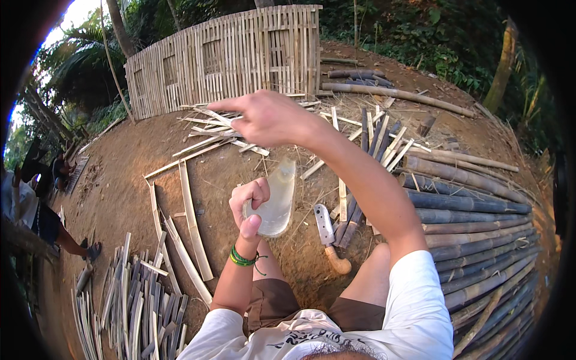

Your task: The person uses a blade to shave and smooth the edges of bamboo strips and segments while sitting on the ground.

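Note:
My left hand is closed around the handle of a translucent plastic jug, held tilted above the bare ground in front of me. A green band circles that wrist. My right hand is raised beyond the jug, my forearm crossing toward the left. Its index finger stretches out to the left, the other fingers are partly curled, and it holds nothing. On the dirt between my knees lies a broad-bladed chopping knife with holes along its blade and a curved wooden handle.
Bamboo poles are stacked at my right. Split bamboo strips lie in a heap at near left, with more strips scattered ahead. A slatted bamboo panel stands at the back. Another person's leg shows at far left.

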`<state>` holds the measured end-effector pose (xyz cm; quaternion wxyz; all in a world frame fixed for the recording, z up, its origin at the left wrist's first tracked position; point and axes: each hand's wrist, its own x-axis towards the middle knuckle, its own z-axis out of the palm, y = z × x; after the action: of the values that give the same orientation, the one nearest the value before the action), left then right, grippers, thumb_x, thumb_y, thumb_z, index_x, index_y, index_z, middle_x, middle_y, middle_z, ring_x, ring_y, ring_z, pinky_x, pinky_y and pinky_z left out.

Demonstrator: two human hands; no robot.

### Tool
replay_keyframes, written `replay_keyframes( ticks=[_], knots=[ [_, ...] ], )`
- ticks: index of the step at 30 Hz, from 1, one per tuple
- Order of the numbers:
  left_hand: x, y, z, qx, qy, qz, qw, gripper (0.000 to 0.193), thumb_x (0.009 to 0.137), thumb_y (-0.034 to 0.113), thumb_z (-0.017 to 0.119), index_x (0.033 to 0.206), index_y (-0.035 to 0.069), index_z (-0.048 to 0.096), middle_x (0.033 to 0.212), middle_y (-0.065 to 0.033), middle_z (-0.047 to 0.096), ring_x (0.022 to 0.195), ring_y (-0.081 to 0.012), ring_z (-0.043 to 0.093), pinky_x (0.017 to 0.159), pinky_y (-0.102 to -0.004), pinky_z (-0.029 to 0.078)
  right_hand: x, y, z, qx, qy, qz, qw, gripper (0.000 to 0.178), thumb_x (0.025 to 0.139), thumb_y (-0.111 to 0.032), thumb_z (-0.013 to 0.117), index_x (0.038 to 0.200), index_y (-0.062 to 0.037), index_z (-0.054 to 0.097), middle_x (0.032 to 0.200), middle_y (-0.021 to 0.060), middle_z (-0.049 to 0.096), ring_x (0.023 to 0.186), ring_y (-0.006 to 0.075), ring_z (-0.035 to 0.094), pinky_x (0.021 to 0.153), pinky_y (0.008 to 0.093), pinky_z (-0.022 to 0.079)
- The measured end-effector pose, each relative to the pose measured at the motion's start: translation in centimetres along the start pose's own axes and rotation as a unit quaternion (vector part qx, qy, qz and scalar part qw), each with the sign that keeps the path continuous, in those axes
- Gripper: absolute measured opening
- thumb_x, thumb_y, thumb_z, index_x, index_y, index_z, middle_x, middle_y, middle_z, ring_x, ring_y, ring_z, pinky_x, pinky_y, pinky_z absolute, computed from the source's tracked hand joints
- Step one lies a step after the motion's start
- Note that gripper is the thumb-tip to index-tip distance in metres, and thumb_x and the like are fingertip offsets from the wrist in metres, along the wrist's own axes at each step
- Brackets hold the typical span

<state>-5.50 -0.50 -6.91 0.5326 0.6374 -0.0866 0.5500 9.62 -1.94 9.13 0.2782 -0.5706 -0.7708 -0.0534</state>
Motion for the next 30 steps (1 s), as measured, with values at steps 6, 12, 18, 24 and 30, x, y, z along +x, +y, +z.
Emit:
replay_keyframes(
  ticks=[6, 12, 18, 24, 30],
  knots=[
    [-0.1, 0.0, -1.8, -0.017, 0.035, 0.012, 0.999, 0.051, 0.070, 0.049, 0.065, 0.066, 0.009, 0.034, 0.063, -0.0014, 0.034, 0.060, -0.0151, 0.029, 0.057, -0.0322, 0.020, 6.1, 3.3, -5.5, -0.003, -0.029, 0.069, 0.997, 0.067, 0.087, -0.004, 0.052, 0.152, -0.0202, 0.048, 0.095, 0.0151, 0.073, 0.051, 0.0074, 0.050, 0.055, 0.0274, 0.052],
    [0.1, -0.4, -1.5, -0.044, 0.033, 0.010, 0.998, 0.050, 0.069, 0.049, 0.066, 0.066, 0.009, 0.034, 0.063, -0.0017, 0.035, 0.060, -0.0148, 0.029, 0.057, -0.0319, 0.020, 6.5, 14.4, -22.3, -0.260, 0.213, 0.272, 0.902, 0.059, 0.074, -0.012, 0.060, 0.133, -0.0048, 0.065, 0.132, 0.0239, 0.063, 0.125, 0.0331, 0.062, 0.107, 0.0396, 0.049],
    [0.2, 0.5, -2.6, -0.012, 0.020, 0.009, 1.000, 0.050, 0.070, 0.048, 0.065, 0.066, 0.009, 0.034, 0.063, -0.0023, 0.035, 0.060, -0.0151, 0.029, 0.057, -0.0319, 0.020, 12.2, 3.1, -14.8, -0.176, 0.140, -0.017, 0.974, 0.069, 0.078, -0.008, 0.055, 0.147, -0.0073, 0.051, 0.135, 0.0275, 0.060, 0.126, 0.0369, 0.059, 0.108, 0.0400, 0.047],
    [0.6, 0.1, -2.3, -0.031, 0.049, 0.014, 0.998, 0.051, 0.070, 0.049, 0.065, 0.066, 0.009, 0.034, 0.063, -0.0024, 0.034, 0.060, -0.0151, 0.029, 0.057, -0.0323, 0.019, 4.4, 5.4, -7.1, -0.299, 0.117, 0.088, 0.943, 0.059, 0.090, -0.012, 0.048, 0.147, -0.0201, 0.054, 0.119, 0.0159, 0.072, 0.099, 0.0240, 0.072, 0.096, 0.0456, 0.057],
    [0.3, -0.1, -3.6, -0.046, 0.058, 0.021, 0.997, 0.044, 0.072, 0.046, 0.060, 0.069, 0.010, 0.035, 0.066, -0.0029, 0.034, 0.064, -0.0156, 0.028, 0.061, -0.0323, 0.022, -21.6, 18.7, 16.3, -0.094, -0.212, 0.471, 0.851, 0.050, 0.087, -0.036, 0.066, 0.128, -0.0080, 0.066, 0.120, 0.0202, 0.070, 0.115, 0.0374, 0.065, 0.099, 0.0486, 0.052]
  ],
)
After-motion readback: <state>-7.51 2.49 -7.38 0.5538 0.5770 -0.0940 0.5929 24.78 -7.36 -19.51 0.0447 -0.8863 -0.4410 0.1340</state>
